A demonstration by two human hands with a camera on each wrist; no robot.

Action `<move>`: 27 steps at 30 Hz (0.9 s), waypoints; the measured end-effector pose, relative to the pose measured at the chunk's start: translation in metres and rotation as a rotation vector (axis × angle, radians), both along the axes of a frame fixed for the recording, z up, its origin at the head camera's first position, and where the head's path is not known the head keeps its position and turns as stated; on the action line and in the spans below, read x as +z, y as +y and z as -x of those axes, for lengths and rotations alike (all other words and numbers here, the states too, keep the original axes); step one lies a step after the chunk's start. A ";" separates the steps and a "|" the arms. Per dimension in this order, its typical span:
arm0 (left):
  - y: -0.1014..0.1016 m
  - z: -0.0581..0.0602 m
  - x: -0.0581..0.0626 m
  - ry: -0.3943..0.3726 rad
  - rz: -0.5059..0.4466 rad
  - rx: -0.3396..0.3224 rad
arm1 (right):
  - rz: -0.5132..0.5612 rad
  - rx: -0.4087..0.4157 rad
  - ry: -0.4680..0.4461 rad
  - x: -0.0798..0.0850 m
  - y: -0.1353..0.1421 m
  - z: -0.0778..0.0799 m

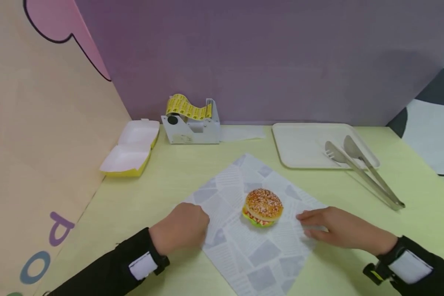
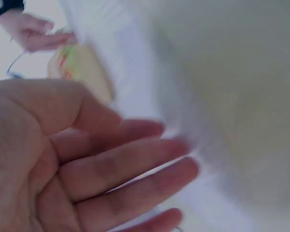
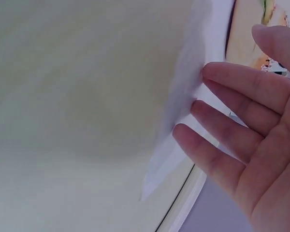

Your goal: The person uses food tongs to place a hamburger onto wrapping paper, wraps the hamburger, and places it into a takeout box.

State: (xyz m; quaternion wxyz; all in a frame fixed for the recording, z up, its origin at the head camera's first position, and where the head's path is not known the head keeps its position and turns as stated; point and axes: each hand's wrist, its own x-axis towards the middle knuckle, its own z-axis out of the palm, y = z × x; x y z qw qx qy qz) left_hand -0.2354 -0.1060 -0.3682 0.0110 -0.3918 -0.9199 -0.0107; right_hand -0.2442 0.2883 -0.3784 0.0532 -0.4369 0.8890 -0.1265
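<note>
A sesame-bun hamburger [image 1: 264, 205] sits near the middle of a newsprint-patterned sheet of wrapping paper [image 1: 260, 263], which lies diamond-wise on the table. At the paper's left corner is my left hand [image 1: 183, 226]; the left wrist view shows its fingers [image 2: 130, 171] extended and loosely bent, their tips at the blurred paper edge. My right hand [image 1: 334, 226] is by the right corner. In the right wrist view its fingertips [image 3: 203, 108] touch the paper's edge, with the thumb held apart. Neither hand touches the hamburger.
An unfolded yellow-and-white takeaway box [image 1: 133, 148] stands at the back left. Beside it is a sticker dispenser [image 1: 192, 129] with a yellow roll. Metal tongs [image 1: 370, 172] lean over the right edge of a white tray [image 1: 299, 148]. Walls bound the back and left.
</note>
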 end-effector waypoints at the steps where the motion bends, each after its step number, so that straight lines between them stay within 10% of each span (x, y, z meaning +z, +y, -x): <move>1: 0.002 0.007 0.006 -0.041 -0.003 0.017 | 0.001 -0.011 -0.001 0.004 -0.002 0.005; 8: 0.022 0.087 0.036 -0.184 -0.013 0.174 | 0.105 -0.274 -0.088 0.027 -0.033 0.060; 14: 0.049 0.145 0.010 -0.264 -0.018 0.273 | 0.090 -0.449 -0.302 0.026 -0.063 0.110; 20: 0.069 0.160 -0.015 -0.303 -0.112 0.426 | 0.173 -0.571 -0.471 0.013 -0.078 0.136; 27: 0.085 0.162 -0.008 -0.249 -0.062 0.531 | 0.262 -0.634 -0.567 0.017 -0.092 0.149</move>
